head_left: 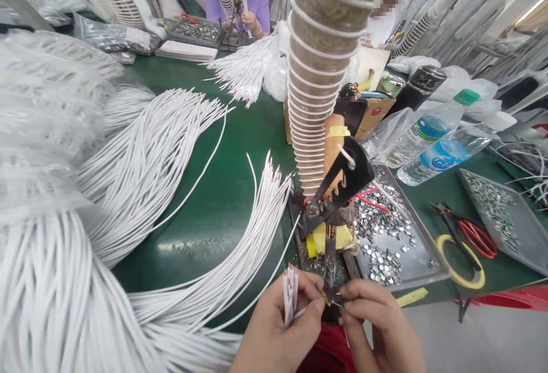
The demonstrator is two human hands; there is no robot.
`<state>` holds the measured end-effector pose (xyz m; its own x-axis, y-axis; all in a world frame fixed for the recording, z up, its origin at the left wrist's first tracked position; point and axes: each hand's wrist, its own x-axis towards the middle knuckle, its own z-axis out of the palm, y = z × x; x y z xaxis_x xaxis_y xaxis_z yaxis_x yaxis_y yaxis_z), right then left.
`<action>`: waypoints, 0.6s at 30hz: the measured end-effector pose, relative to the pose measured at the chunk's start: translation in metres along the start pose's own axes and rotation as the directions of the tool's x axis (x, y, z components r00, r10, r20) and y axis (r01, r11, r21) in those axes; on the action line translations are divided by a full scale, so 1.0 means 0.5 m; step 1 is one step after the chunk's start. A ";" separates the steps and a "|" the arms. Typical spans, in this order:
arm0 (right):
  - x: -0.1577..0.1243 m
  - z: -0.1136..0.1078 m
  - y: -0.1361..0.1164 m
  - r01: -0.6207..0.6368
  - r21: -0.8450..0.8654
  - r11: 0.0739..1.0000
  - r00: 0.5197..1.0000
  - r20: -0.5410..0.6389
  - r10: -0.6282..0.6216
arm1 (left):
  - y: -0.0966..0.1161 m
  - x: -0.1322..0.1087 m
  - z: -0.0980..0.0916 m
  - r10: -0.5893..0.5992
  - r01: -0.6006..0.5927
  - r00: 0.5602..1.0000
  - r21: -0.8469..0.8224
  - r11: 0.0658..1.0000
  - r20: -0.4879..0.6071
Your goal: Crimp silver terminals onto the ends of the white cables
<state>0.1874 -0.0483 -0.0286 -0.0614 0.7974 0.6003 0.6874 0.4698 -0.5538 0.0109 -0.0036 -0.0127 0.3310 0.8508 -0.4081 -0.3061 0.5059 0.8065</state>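
My left hand (285, 324) is closed around a few short white wire ends (290, 296) with reddish tips, and its thumb and index finger pinch at the foot of an upright soldering iron (330, 256). My right hand (381, 324) pinches there too from the other side, on something too small and hidden to name. A thin pale strand shows between the two hands. The iron's wooden handle (334, 150) points up, held in a black metal bracket (349, 173). Left of the iron, a fanned bundle of white wires (257, 224) lies on the green table.
Larger white wire bundles (145, 150) fill the left. A ribbed hose (321, 64) hangs above the iron. On the right are a tray (422, 247) of small metal pieces, red-handled cutters (475, 236), yellow tape (440, 241) and water bottles (440, 159). Two people sit across.
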 end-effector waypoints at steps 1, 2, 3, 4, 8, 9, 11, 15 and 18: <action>0.002 0.001 0.001 0.013 -0.019 1.000 1.000 -0.005 -0.013 | 0.000 -0.001 0.001 0.002 -0.002 1.000 -0.021 1.000 -0.009; 0.004 0.002 0.001 0.021 -0.038 0.999 1.000 -0.012 -0.022 | 0.001 -0.001 0.003 0.007 -0.008 1.000 -0.031 1.000 -0.013; 0.006 0.002 0.001 0.032 -0.057 0.998 0.999 -0.016 -0.033 | 0.003 -0.001 0.004 0.018 -0.019 1.000 -0.030 0.999 -0.015; 0.008 0.003 0.001 0.047 -0.076 0.996 0.999 -0.016 -0.048 | 0.006 -0.002 0.006 0.033 -0.033 0.999 -0.023 0.999 -0.018; 0.019 0.003 -0.006 0.089 -0.135 0.987 0.995 -0.023 -0.093 | 0.024 -0.002 0.009 0.056 -0.056 0.998 -0.008 0.998 -0.035; 0.021 0.004 -0.008 0.080 -0.141 0.987 0.996 -0.028 -0.085 | 0.027 -0.002 0.009 0.050 -0.051 0.998 -0.010 0.999 -0.039; 0.024 0.005 -0.013 0.053 -0.152 0.987 0.998 -0.030 -0.058 | 0.028 -0.003 0.007 0.047 -0.047 0.998 -0.006 0.999 -0.036; 0.018 0.009 -0.021 0.031 -0.202 0.979 0.999 -0.037 -0.039 | 0.017 -0.005 -0.001 0.074 -0.076 0.997 0.054 0.996 0.029; 0.013 0.013 -0.027 -0.057 -0.217 0.974 0.997 -0.071 0.043 | 0.008 -0.008 -0.004 0.100 -0.102 0.994 0.049 0.994 0.043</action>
<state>0.1728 -0.0471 -0.0211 0.0194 0.7881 0.6152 0.8306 0.3298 -0.4487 0.0065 -0.0047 -0.0090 0.3364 0.8904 -0.3067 -0.2942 0.4088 0.8639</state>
